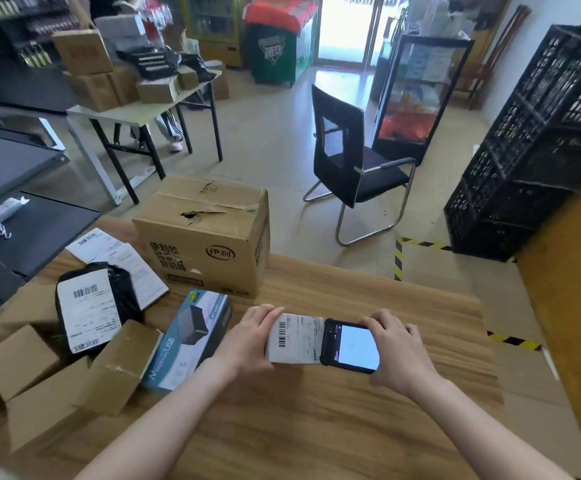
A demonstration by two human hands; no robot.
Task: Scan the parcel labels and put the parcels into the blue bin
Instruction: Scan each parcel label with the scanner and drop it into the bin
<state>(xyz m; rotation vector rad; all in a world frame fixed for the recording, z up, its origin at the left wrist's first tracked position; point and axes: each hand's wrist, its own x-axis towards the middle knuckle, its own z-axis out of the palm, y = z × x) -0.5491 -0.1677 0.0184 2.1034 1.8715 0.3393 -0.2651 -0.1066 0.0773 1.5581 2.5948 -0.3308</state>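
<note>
My left hand (247, 337) grips a small parcel with a white barcode label (294, 339) over the wooden table (317, 427). My right hand (396, 348) holds a black handheld scanner (349, 344) with a lit screen, its left end over the label's right edge. More parcels lie at the left: a black bag with a label (90, 313), a blue USB-device box (188, 341) and several small cardboard boxes (119, 365). No blue bin is in view.
A large brown carton (206, 233) stands at the table's far edge, with loose label sheets (122, 261) beside it. Beyond the table are a black chair (351, 168) and stacked black crates (538, 140). A wooden panel (576, 289) rises at the right.
</note>
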